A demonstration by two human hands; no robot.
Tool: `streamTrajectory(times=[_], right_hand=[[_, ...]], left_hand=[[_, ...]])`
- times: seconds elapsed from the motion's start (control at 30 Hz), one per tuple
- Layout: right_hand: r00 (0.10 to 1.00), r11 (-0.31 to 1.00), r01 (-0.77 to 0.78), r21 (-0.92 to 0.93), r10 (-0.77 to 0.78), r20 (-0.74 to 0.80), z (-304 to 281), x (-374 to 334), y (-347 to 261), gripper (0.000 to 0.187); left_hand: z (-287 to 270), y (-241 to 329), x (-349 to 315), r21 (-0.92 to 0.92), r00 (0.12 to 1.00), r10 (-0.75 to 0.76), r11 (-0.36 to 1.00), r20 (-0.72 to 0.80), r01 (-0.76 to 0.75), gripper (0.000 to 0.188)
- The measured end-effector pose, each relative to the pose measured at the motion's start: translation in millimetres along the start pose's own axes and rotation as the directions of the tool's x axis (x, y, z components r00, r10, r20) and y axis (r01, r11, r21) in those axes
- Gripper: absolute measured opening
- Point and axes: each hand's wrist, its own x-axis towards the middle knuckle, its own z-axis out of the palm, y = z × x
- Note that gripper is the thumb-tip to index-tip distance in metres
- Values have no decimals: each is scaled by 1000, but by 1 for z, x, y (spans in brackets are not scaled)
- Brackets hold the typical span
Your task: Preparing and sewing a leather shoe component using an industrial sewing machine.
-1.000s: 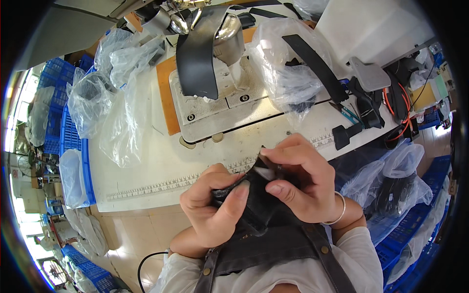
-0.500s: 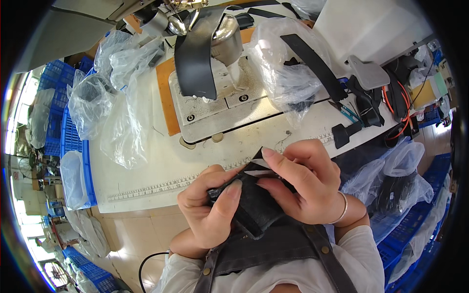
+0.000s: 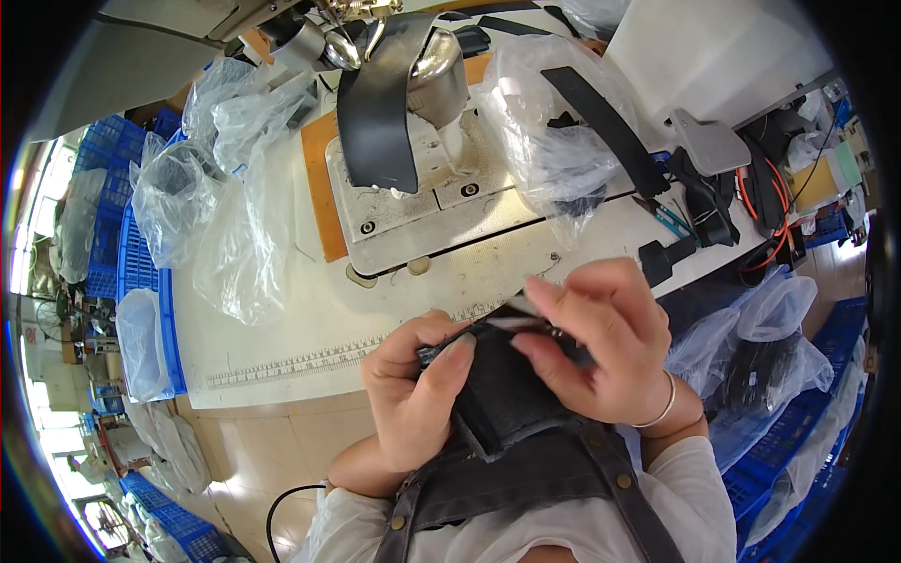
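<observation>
A folded black piece [image 3: 511,399], leather-like with a raised strip along one side, is held up in front of my apron. My left hand [image 3: 418,380] grips its left upper edge, thumb on top and fingers beneath. At the far edge of the piece is my right hand [image 3: 605,342], thumb and forefinger apart around a small pale, pointed tool [image 3: 514,322] that looks like thread snips. Its handle is mostly hidden by the fingers. The tips lie against the upper edge of the black piece.
Beyond my hands is a sewing machine bed [image 3: 422,230] with a curved black strip [image 3: 375,131] draped there. Clear plastic bags [image 3: 230,235] lie to the left. Another black strip [image 3: 605,127] and pliers [image 3: 668,218] are at right. Blue crates [image 3: 141,253] flank the table.
My right hand has moved slightly right, with its fingers and the pale points shifting along the upper edge. My left hand and the black piece have shifted a little right.
</observation>
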Motion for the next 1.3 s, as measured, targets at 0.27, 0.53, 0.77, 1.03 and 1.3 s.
streamTrajectory(times=[0.27,0.53,0.77,1.03,1.3], right_hand=[[968,959,246,-143,-236,79,-4,3,3,40],[981,969,193,-153,-192,22,3,-4,-2,40],[985,983,167,-81,-170,-40,14,-10,-5,41],[932,737,-310,600,362,37,9,3,0,33],[954,782,-299,547,226,197,9,1,1,23]], left_hand=[[1,1,0,139,996,85,987,-6,-84,8],[3,-2,-1,406,955,296,870,27,-281,7],[4,-14,-2,444,902,430,802,36,-400,6],[8,-5,-3,469,945,321,845,-58,-258,7],[3,-6,2,708,807,527,461,266,-535,16]])
